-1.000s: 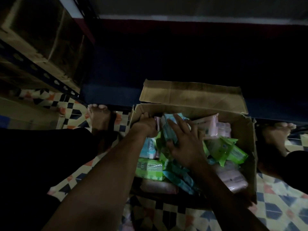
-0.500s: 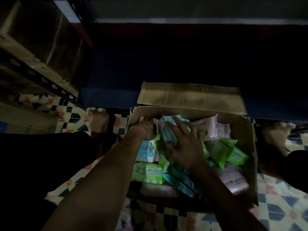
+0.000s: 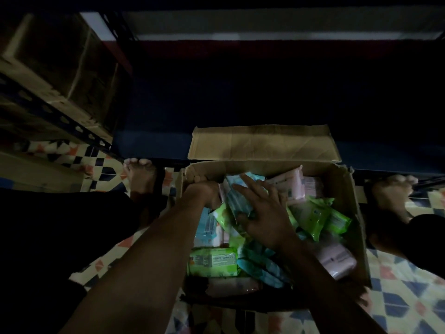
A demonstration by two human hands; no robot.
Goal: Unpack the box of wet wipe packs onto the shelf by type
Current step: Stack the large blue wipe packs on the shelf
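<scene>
An open cardboard box (image 3: 346, 189) stands on the floor, full of green packs (image 3: 212, 261), pink packs (image 3: 289, 184) and blue packs (image 3: 262, 263) of wet wipes. My left hand (image 3: 203, 192) reaches into the box's far left corner, fingers curled down among the packs; what it holds is hidden. My right hand (image 3: 263, 213) lies with spread, straight fingers on an upright bundle of blue packs (image 3: 237, 194) in the middle of the box.
A dark shelf bay (image 3: 240, 92) lies right behind the box's raised flap (image 3: 262, 143). A metal rack with cardboard cartons (image 3: 60, 68) stands at the left. My bare feet (image 3: 140, 175) flank the box on patterned floor tiles.
Both hands stay in the box almost unmoved. My right hand's fingers have spread slightly wider over the blue bundle, and the view has drifted a little.
</scene>
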